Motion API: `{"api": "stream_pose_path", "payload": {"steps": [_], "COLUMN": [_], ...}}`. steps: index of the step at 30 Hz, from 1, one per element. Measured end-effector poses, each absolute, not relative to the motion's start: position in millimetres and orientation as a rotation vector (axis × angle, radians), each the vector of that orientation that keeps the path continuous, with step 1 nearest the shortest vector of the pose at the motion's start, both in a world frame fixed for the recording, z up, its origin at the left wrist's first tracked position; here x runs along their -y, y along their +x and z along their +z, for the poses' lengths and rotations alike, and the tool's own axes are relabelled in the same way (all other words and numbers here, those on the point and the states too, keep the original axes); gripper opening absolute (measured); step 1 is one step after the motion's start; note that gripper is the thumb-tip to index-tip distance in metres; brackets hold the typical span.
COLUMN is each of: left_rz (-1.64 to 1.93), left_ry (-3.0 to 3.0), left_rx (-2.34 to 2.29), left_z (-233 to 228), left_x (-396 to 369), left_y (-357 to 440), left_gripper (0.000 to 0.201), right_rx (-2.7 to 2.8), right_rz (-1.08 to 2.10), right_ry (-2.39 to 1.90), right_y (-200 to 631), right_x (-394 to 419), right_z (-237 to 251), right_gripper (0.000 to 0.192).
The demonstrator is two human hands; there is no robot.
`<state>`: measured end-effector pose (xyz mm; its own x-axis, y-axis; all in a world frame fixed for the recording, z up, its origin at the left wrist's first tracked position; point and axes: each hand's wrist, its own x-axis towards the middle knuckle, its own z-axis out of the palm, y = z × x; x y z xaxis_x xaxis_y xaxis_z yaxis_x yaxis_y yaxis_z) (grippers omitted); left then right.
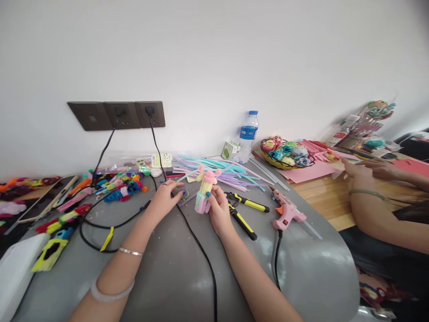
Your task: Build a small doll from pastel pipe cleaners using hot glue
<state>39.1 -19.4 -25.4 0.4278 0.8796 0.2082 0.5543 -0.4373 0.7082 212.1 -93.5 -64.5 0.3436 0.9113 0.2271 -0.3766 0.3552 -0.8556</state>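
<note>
My right hand grips a small pastel pipe-cleaner figure with a pink top, standing upright on the grey table. My left hand rests on the table just left of it, fingertips on a small coiled purple-and-green pipe-cleaner piece. A black cable runs between my forearms. Yellow-handled pliers lie right beside my right hand.
A pink glue gun lies to the right, loose pastel pipe cleaners behind. A water bottle and a basket of coloured rolls stand at the back. Colourful craft pieces crowd the left. Another person's arms are at the right.
</note>
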Motion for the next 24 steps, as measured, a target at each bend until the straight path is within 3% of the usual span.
{"api": "stream_pose_path", "payload": {"steps": [4, 10, 15, 20, 24], "left_rz": [0.698, 0.743, 0.849, 0.671, 0.481], "left_ry": [2.313, 2.095, 1.765, 1.510, 1.370], "left_rx": [-1.229, -1.236, -1.063, -0.975, -0.931], "left_z": [-36.5, -29.9, -24.0, -18.6, -13.5], "left_x": [19.4, 16.3, 16.8, 24.6, 31.7], "left_y": [40.6, 39.7, 42.1, 44.8, 46.8], "left_gripper": [0.025, 0.016, 0.033, 0.046, 0.043], "right_rx": [0.860, 0.877, 0.813, 0.721, 0.694], "right_rz": [0.959, 0.930, 0.965, 0.829, 0.723], "right_ry": [-0.817, -0.850, -0.849, -0.866, -0.866], "right_y": [211.7, 211.0, 210.9, 213.3, 215.1], "right_x": [94.6, 94.1, 94.0, 95.9, 96.6], "right_z": [-63.6, -63.0, -61.6, -61.4, -63.0], "right_gripper": [0.022, 0.025, 0.036, 0.042, 0.048]}}
